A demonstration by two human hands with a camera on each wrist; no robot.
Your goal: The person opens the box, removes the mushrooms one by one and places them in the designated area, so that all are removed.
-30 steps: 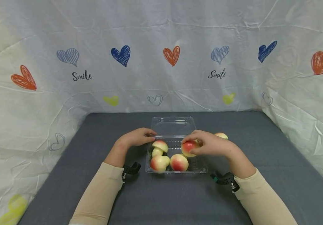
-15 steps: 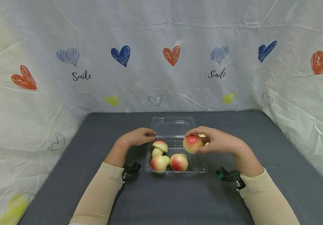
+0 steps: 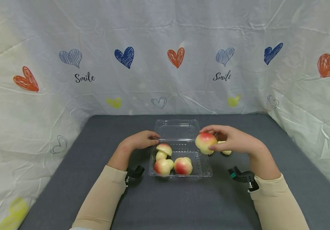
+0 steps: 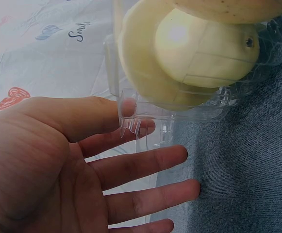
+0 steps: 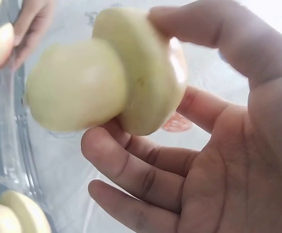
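A toy mushroom point(image 3: 206, 142) with a red-and-yellow cap and pale stem is held up between my right hand's point(image 3: 234, 139) thumb and fingers. It is over the rear right edge of a clear plastic clamshell box point(image 3: 200, 164). Inside the box lie three similar mushrooms: one at the back left point(image 3: 164, 149), one at the front left point(image 3: 161, 166) and one at front middle point(image 3: 183, 166). My left hand point(image 3: 140, 140) is at the box's rear left corner. In the left wrist view, its thumb point(image 4: 97, 114) touches the plastic corner and the other fingers extend fairly straight.
Another pale mushroom point(image 3: 226, 150) lies on the table right of the box, partly hidden behind my right hand. The box's lid point(image 3: 177, 129) is folded back toward the rear. Dark cloth point(image 3: 165, 204) covers the table, and a white printed curtain point(image 3: 142, 80) hangs behind.
My right hand has lifted the mushroom and carried it rightward from over the box toward its right edge. The left hand and the three mushrooms in the box have stayed put.
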